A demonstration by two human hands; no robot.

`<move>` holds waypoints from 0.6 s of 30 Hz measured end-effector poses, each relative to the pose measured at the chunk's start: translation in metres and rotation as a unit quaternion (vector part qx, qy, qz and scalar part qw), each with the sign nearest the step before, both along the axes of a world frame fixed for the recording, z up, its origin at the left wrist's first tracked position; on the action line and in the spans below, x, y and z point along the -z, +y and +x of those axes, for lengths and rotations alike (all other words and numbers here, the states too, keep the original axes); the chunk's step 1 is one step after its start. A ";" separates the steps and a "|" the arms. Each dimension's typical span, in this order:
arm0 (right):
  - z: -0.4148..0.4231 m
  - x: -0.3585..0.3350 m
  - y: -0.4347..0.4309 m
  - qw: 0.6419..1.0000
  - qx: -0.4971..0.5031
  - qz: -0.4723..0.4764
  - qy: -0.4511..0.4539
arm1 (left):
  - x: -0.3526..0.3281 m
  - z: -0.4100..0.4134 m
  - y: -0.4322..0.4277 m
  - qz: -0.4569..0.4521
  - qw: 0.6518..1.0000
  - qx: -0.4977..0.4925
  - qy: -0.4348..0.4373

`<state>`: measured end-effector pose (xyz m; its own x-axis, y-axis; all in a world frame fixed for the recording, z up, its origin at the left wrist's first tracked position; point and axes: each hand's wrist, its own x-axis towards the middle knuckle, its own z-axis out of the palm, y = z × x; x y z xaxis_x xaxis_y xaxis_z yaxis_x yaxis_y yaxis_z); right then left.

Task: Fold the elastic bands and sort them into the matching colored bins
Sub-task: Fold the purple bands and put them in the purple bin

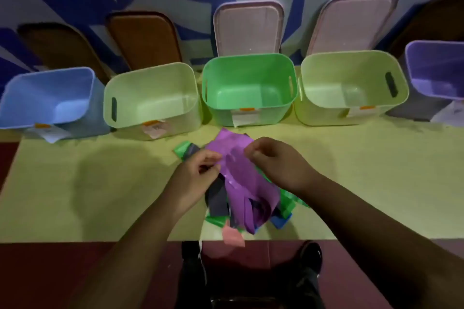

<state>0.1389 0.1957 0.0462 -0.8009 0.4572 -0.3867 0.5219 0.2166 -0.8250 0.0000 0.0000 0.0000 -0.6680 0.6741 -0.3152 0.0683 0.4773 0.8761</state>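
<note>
Along the far edge of the table (100, 183), left to right: blue bin (47, 83), pale bin (150, 83), green bin (248, 75), second pale bin (351, 75), purple bin (437, 65) — floors showing, lids (248, 27) propped behind. Near centre, the left hand (198, 170) and right hand (273, 160) pinch the purple band (241, 170) over the pile of bands (217, 198).

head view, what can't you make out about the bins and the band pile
purple bin: head view, its right side is cut off by the frame edge.
label on the green bin's front: head view, print too small and blurred to read.
band pile: head view, the number of bands is hidden under the purple band and behind the left hand and right hand pinching it.
</note>
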 end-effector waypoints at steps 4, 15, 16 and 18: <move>0.013 0.040 -0.015 0.998 -0.045 0.033 -0.020 | 0.018 0.011 -0.002 -0.021 0.996 0.057 0.069; 0.030 0.095 -0.039 0.993 -0.045 0.109 0.028 | 0.062 0.023 -0.008 -0.015 0.974 0.112 0.195; 0.031 0.100 -0.041 0.992 -0.029 0.118 0.035 | 0.066 0.023 -0.008 -0.013 0.973 0.114 0.198; 0.033 0.110 -0.048 0.990 0.001 0.133 0.056 | 0.075 0.023 -0.009 0.000 0.970 0.113 0.217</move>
